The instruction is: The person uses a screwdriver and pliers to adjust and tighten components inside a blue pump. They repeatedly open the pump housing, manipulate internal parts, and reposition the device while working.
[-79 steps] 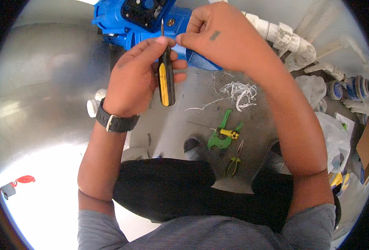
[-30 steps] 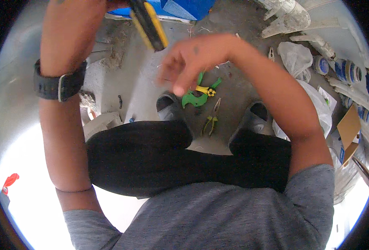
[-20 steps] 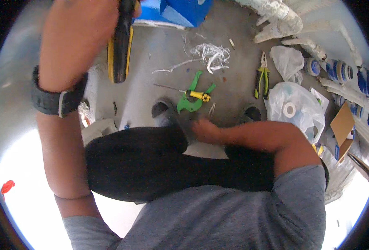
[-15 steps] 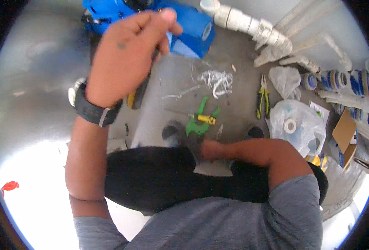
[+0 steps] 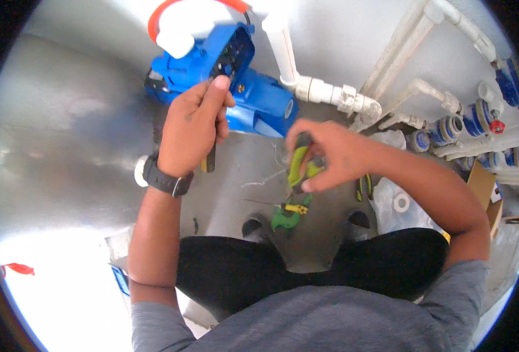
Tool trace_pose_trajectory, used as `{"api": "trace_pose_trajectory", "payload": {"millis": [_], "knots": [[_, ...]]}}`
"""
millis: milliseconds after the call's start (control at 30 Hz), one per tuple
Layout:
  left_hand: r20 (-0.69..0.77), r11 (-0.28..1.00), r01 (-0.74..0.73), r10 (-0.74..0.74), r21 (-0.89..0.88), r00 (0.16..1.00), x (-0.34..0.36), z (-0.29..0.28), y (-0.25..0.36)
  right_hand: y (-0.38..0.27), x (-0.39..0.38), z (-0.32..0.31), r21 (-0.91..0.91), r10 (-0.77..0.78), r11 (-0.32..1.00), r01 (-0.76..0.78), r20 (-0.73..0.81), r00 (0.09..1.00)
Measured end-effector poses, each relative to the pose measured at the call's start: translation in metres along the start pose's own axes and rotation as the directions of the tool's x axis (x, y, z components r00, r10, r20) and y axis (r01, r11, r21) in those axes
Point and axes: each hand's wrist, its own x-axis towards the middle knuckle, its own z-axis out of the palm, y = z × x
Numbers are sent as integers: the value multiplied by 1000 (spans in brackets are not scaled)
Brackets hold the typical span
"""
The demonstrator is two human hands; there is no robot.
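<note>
My left hand (image 5: 192,126) grips a black-and-yellow screwdriver (image 5: 210,159) beside the open wiring compartment of a blue pump (image 5: 262,94), its fingertips at the compartment's near edge; the screwdriver's tip is hidden. My right hand (image 5: 335,152), lower and to the right, is closed around green-and-black pliers (image 5: 296,164), slightly blurred. Below it on the floor lie a green cutter (image 5: 284,220) and a small yellow-handled screwdriver (image 5: 294,209). Another pair of pliers (image 5: 362,189) lies to the right, and white string (image 5: 259,182) is partly hidden behind the hands.
White pipes (image 5: 330,92) with joints and a red valve (image 5: 496,126) run along the right wall. A plastic bag (image 5: 397,217) and a cardboard box (image 5: 480,179) stand at the right. A large metal surface (image 5: 60,146) curves along the left. An orange hose (image 5: 154,20) arches above the pump.
My right hand has gone down to the floor between my feet, taken hold of the pliers and raised them. My left hand stays on the screwdriver by the pump, which has come further into view.
</note>
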Motion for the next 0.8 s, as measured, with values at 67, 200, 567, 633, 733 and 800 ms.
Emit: {"api": "trace_pose_trajectory", "payload": {"millis": [67,200,567,633,733,800], "knots": [[-33,994,-92,94,53,995,-1,-11,12,-13,-11,-20,81,-15,996,30,-182,983],[-135,980,-97,121,171,983,5,-20,39,-18,-53,-53,-73,77,992,-106,-323,943],[207,407,-304,265,862,942,93,-7,128,110,-104,-48,694,355,711,112,-493,794],[307,281,-354,200,892,931,107,1,137,132,-103,-35,878,421,457,141,-354,835],[382,128,-396,122,909,916,128,9,136,146,-111,-15,968,383,250,27,-125,915],[401,80,-412,125,908,907,143,12,130,146,-113,-6,983,311,169,-69,13,950]]}}
